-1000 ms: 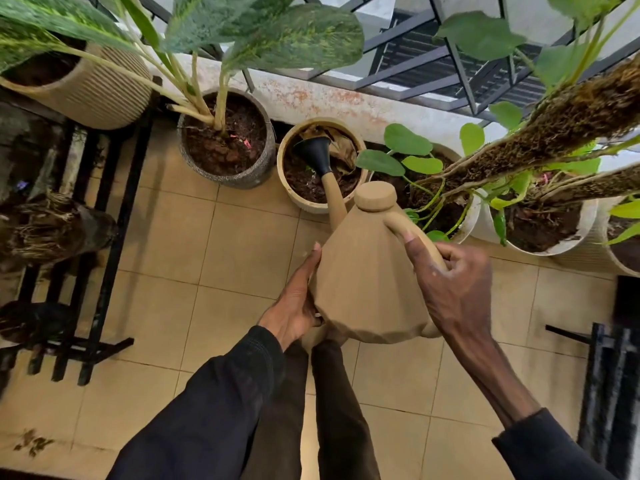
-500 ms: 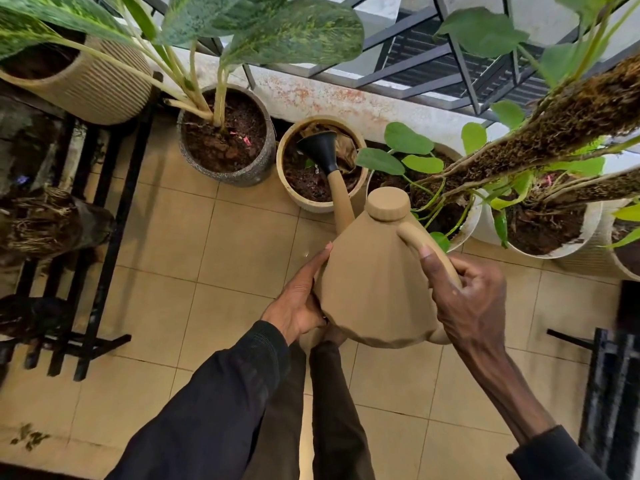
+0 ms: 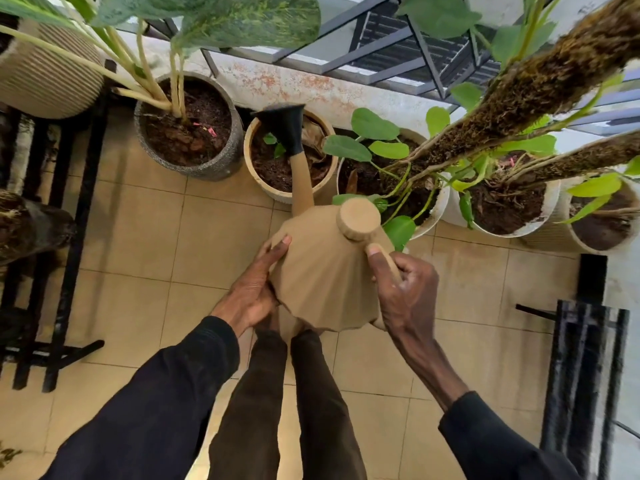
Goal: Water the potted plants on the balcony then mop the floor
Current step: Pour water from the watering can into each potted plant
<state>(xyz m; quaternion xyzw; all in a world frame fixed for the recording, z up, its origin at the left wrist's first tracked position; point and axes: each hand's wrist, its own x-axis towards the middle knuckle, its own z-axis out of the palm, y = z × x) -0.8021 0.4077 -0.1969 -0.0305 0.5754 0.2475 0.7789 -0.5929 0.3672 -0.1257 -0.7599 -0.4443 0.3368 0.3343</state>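
- Right hand (image 3: pixel 403 292) is gripping the handle of the tan watering can (image 3: pixel 322 271), fingers wrapped around it.
- Left hand (image 3: pixel 254 289) is pressing flat, fingers spread, against the can's side.
- Can is tilting forward above the tiled floor (image 3: pixel 145 254); its black rose (image 3: pixel 285 128) is sitting over the soil of the cream pot (image 3: pixel 256 174).
- Grey pot (image 3: pixel 207 168) is touching the cream pot's left side.

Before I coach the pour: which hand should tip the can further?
Probably the right hand: its grip is around the handle of the watering can, giving leverage. The left hand only steadies the body, spout over the cream pot.
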